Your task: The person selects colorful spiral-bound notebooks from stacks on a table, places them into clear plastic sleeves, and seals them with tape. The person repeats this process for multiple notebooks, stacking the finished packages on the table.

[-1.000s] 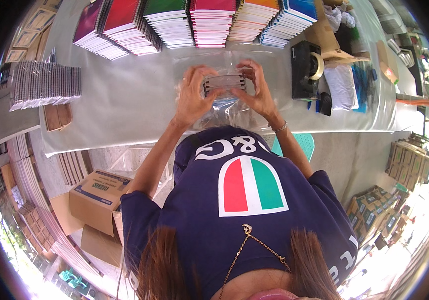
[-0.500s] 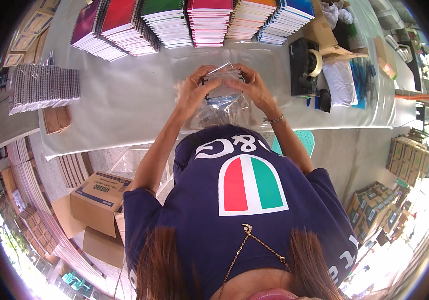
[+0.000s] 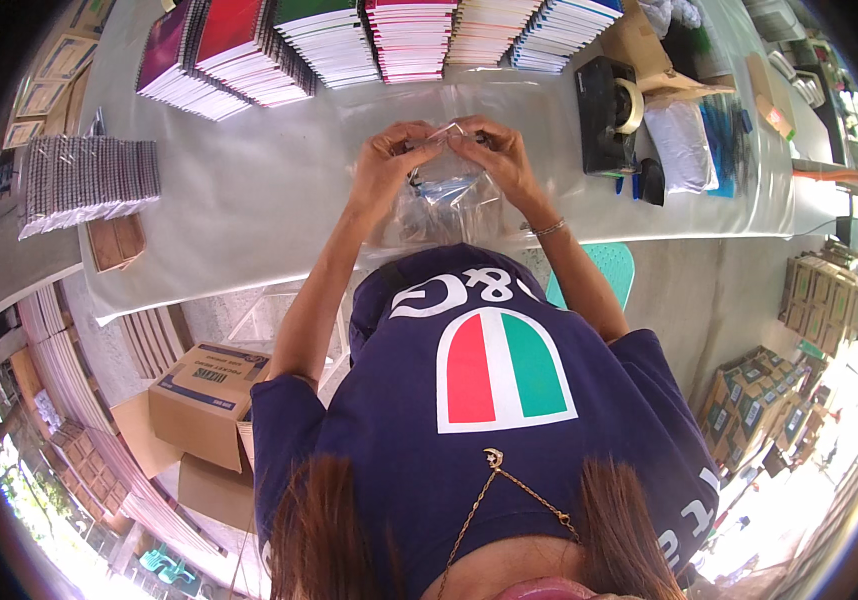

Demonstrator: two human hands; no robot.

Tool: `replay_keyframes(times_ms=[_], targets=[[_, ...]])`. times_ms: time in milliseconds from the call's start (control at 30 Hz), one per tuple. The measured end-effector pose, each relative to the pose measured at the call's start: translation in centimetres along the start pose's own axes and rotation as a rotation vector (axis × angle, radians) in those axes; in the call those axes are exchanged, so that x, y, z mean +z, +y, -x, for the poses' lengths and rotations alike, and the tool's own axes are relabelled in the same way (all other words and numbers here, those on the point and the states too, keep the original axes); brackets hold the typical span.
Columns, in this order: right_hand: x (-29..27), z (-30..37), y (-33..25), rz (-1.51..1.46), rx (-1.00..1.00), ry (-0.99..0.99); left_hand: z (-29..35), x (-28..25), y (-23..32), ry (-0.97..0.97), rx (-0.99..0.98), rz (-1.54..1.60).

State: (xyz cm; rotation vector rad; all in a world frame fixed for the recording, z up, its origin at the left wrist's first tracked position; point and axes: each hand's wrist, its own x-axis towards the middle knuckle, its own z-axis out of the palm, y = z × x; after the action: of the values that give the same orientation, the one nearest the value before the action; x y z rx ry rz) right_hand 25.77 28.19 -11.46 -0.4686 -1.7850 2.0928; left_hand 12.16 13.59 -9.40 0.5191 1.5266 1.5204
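Close in front of my body, both hands are at a clear plastic bag on the covered table. My left hand pinches the bag's upper edge between thumb and fingers. Opposite it, my right hand pinches the same edge, the fingertips of both hands nearly meeting. Loose, shiny plastic spreads below my hands toward my shirt. Something with small dark edges shows through the plastic between my hands; glare and fingers hide what it is.
Stacks of spiral notebooks in several colours line the table's far side. A wrapped notebook bundle stands at the left, above a brown block. A black tape dispenser and white packet lie right. An open carton sits lower left.
My fingers have closed in toward each other along the plastic's upper edge. The dark-edged thing seen between my hands before is now mostly covered. The view has shifted slightly.
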Motion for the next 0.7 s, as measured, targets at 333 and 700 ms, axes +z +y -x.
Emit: replay_keyframes(times_ms=[333,700], targets=[[0.1,0.9,-1.2,0.072,-0.029,-0.026,0.9,0.1,3.5,-0.064,0.447,-0.628],[1.2,3.8,-2.9,0.926,-0.342,0.111,2.8,0.9,3.6,-0.075,0.683,-1.06]])
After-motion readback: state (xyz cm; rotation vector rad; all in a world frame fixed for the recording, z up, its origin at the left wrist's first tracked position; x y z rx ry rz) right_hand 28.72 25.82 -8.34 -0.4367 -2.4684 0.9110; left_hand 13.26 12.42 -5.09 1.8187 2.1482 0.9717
